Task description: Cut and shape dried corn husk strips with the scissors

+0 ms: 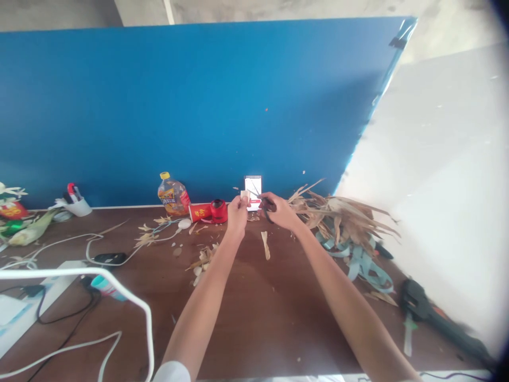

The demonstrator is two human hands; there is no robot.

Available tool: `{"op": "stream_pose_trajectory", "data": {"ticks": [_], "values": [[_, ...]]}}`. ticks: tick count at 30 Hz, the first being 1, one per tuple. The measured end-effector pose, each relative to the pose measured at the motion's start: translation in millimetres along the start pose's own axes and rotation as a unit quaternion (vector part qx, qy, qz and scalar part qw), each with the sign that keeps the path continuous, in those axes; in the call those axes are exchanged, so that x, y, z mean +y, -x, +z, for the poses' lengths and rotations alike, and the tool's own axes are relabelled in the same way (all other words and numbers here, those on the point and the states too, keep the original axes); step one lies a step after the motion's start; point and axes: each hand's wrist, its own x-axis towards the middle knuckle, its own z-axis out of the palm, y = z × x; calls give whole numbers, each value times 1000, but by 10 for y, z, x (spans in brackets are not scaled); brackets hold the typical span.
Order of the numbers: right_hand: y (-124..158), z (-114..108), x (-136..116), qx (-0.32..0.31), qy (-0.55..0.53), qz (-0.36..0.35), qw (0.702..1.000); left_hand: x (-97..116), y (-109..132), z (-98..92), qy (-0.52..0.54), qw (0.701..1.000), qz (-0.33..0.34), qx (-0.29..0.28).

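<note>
My left hand (237, 213) is closed on a small pale piece of dried corn husk (245, 197), pinched at the fingertips. In my right hand (281, 212) is a pair of scissors (269, 206) with dark handles, its blades pointing left toward the husk piece. I cannot tell whether the blades touch it. Behind both hands a lit phone (253, 185) stands upright against the blue panel. A loose husk strip (265, 245) lies on the brown table below my hands.
Dried husks (342, 212) and pale blue ribbon (368, 270) are heaped at right, near a black glue gun (421, 302). At left stand a bottle (172, 195), a red cup (200, 212), and a pen cup (80, 206). White cables and a white metal bar (149, 329) cross the front left.
</note>
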Motion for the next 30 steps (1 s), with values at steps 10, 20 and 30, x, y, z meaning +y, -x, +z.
{"op": "stream_pose_trajectory", "data": {"ticks": [10, 20, 30], "values": [[-25, 82, -14, 47, -146, 46, 987, -19, 13, 21, -101, 990, 88, -35], [-52, 103, 19, 103, -157, 41, 981, 110, 99, 32, -250, 957, 131, -68], [-59, 107, 60, 106, -140, 28, 984, 108, 106, 30, -259, 950, 158, -74]]}}
